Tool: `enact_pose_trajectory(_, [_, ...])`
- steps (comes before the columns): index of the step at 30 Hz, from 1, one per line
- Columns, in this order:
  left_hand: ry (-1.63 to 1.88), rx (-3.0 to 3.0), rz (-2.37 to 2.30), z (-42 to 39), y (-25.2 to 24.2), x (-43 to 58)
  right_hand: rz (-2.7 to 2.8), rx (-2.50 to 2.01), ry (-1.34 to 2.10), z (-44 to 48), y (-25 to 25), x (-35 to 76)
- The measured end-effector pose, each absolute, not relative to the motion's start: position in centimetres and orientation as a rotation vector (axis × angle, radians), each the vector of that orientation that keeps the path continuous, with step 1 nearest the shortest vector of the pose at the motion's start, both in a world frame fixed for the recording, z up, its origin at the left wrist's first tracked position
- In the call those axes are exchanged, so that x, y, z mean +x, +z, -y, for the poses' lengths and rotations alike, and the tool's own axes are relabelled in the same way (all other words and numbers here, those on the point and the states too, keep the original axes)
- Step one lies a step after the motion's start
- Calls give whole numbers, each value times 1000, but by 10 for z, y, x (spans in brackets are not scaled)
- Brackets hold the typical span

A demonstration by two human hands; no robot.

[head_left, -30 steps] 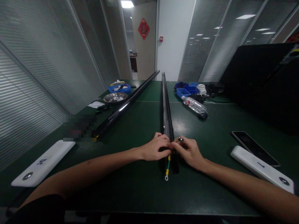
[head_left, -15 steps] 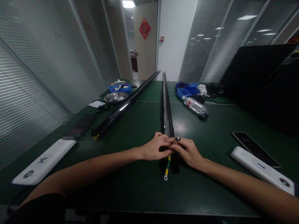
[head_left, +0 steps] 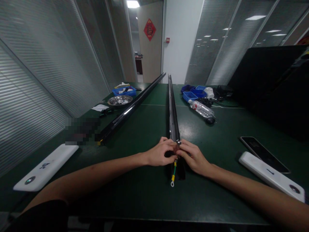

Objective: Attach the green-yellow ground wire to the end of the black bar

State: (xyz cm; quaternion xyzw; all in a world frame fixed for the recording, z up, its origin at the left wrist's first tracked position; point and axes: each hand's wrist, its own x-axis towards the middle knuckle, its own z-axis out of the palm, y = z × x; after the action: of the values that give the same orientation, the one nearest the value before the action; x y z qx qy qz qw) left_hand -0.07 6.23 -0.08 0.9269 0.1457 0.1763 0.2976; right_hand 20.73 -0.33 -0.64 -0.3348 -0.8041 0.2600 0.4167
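Observation:
A long black channel-shaped rail [head_left: 173, 112] lies lengthwise on the green table, its near end under both hands. My left hand [head_left: 163, 152] is closed at that end from the left, thumb and fingers meeting; what they grip is hidden. From the right, my right hand [head_left: 195, 157] pinches a small shiny metal part [head_left: 178, 142] above the rail end, too small to name more exactly. Below the fingertips a short green wire [head_left: 174, 170] with yellow sleeves sticks out toward me, ending in a ring terminal [head_left: 172, 184].
Another black rail [head_left: 127, 111] lies slanting at left. Beyond it are a metal bowl [head_left: 120, 100] and a blue tray [head_left: 124, 91]. At right lie a plastic bottle [head_left: 202, 109], blue bins [head_left: 190, 96], a phone [head_left: 263, 154] and a white device [head_left: 271, 175]; another white device [head_left: 45, 167] is at left.
The shiny metal part has shifted slightly left, with my right fingertips closer to the left ones. The wire's ring end has moved a little right. My left hand has stayed nearly still.

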Motion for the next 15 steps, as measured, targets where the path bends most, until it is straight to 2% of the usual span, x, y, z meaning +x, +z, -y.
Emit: enact_pose_trajectory(15, [487,2430,-411,-61,-1,1,1928,-884,792,-3,-6,209])
